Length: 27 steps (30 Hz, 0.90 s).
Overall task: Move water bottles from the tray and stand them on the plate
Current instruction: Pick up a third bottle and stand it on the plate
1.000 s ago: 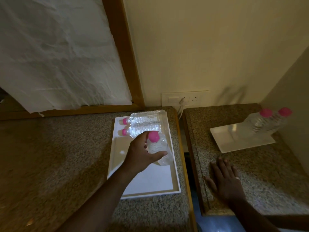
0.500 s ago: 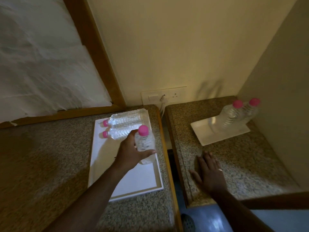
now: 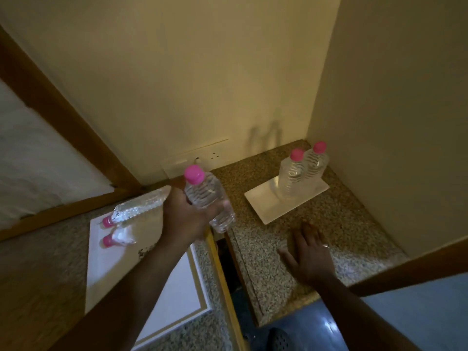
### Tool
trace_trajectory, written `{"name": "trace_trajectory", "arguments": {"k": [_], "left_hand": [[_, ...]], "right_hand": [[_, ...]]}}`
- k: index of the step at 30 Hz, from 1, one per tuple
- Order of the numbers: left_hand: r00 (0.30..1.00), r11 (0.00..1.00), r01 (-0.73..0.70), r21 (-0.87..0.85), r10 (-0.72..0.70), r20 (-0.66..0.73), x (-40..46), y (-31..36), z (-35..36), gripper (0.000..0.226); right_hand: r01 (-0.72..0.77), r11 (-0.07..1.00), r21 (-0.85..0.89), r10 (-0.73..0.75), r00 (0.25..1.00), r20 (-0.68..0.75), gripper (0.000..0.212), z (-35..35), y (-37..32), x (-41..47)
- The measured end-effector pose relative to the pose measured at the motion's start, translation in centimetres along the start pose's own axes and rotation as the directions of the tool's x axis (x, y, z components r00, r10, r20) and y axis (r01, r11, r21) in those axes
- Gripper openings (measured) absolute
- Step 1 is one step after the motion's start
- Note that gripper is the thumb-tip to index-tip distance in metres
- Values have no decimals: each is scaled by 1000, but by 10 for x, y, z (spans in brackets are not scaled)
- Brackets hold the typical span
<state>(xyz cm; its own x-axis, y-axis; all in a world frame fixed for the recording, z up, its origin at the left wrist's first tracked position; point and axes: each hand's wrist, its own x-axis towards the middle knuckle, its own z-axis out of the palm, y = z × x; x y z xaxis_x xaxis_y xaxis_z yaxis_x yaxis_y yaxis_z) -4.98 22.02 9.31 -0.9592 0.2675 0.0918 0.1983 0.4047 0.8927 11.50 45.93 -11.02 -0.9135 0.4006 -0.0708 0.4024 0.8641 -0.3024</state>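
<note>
Bottle (image 3: 207,196) (pink-capped) in left hand (image 3: 186,219), granite counters (image 3: 342,224)

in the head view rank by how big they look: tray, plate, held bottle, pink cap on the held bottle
1. tray
2. plate, though it lies farther off, so its true size is unsure
3. held bottle, in the left hand
4. pink cap

Clear held btl (image 3: 206,196) w/ pink cap, tilted; two flat on tray (image 3: 177,295), two upright on plate (image 3: 268,203).

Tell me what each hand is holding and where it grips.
The left hand holds a water bottle around its lower body, pink cap up. The right hand holds nothing; it lies flat on the counter.
</note>
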Motion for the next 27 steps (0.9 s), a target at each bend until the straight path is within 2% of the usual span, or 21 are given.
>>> {"name": "trace_trajectory", "arguments": {"k": [4,8,11,16,21,27], "left_hand": [[992,998,-16,-69,24,120,25,15,66,50],[979,1000,-15,-14,18,204,44,10,121,62],[969,999,51,7,-51,240,54,2,143,72],[956,995,58,86,-80,281,60,-5,158,87],[955,994,44,104,-73,288,61,-12,163,70],[937,997,50,52,-64,342,69,-16,165,74]], "right_hand": [[-36,999,0,36,999,-13,91,-7,14,8],[-43,999,12,43,999,-26,88,-9,22,11],[-48,998,32,49,999,-11,89,-5,24,11],[-35,999,42,36,999,-28,91,-4,25,12],[-40,999,26,41,999,-18,88,-2,26,14],[-56,998,16,57,998,-15,86,-5,23,13]]}}
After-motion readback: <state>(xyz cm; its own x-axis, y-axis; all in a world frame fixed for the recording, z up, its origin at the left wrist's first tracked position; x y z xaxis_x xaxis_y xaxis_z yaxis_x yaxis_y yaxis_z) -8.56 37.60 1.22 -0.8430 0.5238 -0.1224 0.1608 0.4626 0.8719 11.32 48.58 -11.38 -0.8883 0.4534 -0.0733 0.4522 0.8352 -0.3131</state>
